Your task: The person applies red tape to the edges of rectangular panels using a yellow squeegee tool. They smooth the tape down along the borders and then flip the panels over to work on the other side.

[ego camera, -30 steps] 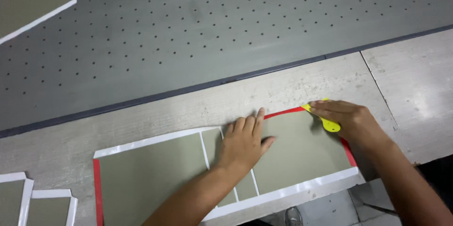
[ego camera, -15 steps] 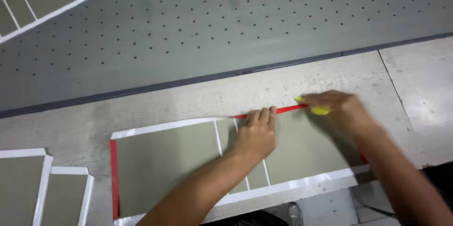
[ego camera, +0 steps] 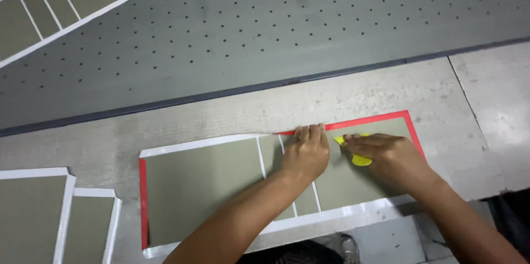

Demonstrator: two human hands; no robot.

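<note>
At 9 o'clock the olive-grey rectangular board panel [ego camera: 204, 187] still wears its white top liner [ego camera: 199, 144]. Your left hand [ego camera: 305, 153] lies spread flat, pinning the far edge. At 3 o'clock your right hand [ego camera: 386, 156] grips a small yellow plastic scraper [ego camera: 356, 153]; red adhesive tape strip [ego camera: 364, 122] is already exposed there.

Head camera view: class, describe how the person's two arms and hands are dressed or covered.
Both forearms are bare, with no sleeves in view. The left hand and right hand wear no gloves, and no rings, watch or bracelets can be seen.
</note>
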